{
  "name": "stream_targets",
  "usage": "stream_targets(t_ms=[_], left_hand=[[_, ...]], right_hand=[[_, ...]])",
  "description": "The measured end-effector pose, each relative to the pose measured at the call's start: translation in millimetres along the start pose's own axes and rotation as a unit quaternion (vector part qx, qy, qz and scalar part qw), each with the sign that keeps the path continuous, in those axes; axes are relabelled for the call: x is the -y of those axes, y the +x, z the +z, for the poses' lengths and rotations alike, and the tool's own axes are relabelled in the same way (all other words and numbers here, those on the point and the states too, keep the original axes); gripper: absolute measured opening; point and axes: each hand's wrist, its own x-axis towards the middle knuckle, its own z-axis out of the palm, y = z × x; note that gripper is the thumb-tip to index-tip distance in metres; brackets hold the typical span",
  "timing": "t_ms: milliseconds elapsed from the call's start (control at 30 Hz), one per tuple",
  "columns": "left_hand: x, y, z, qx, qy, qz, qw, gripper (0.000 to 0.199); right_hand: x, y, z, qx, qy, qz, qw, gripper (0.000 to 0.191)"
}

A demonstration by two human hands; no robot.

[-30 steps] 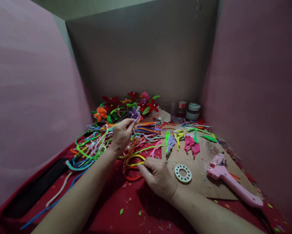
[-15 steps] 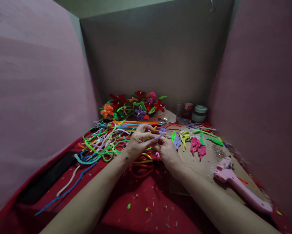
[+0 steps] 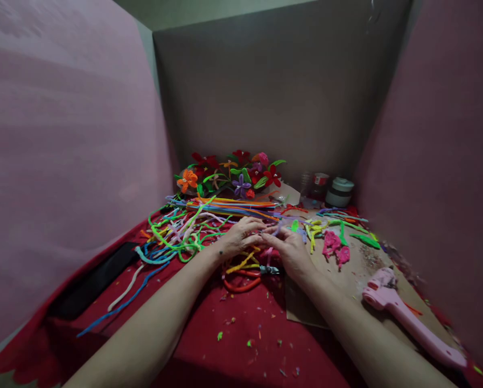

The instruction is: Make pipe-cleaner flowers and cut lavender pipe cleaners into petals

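My left hand and my right hand meet over the middle of the table, fingertips touching. Between their pinched fingers is a light purple pipe cleaner, its loop-like end showing above my right fingers; the rest is hidden. Just below the hands lie red-handled pliers, jaws pointing right. Yellow pipe cleaners and a pink piece lie by them. Left of my left hand spreads a tangle of green, white and blue pipe cleaners.
Pipe-cleaner flowers stand at the back, behind a bundle of straight pipe cleaners. On the right, a cardboard sheet bears pink pieces and a pink glue gun. A lidded jar and black strip flank the table.
The view has shifted, so the scene sits further right. My hands have lowered slightly, turning more palm-down, and the pliers beneath show more fully. The purple pipe cleaner stays between my fingers.
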Motion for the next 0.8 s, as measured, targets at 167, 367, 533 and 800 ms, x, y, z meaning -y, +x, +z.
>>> stream_targets(t_ms=[167,367,533,800], left_hand=[[16,-3,8.7,-0.018,0.118,0.006,0.993,0.025],[41,-5,9.6,-0.066,0.166,-0.065,0.982,0.017],[57,-7,6.0,-0.08,0.174,-0.117,0.974,0.019],[9,-2,-4.4,-0.174,0.126,-0.099,0.972,0.034]], right_hand=[[9,-3,1,-0.038,-0.031,0.015,0.999,0.026],[6,-1,-6,-0.088,0.066,0.061,0.992,0.033],[32,3,-19,-0.14,0.157,-0.01,0.978,0.039],[41,-1,-24,-0.128,0.212,-0.032,0.968,0.033]])
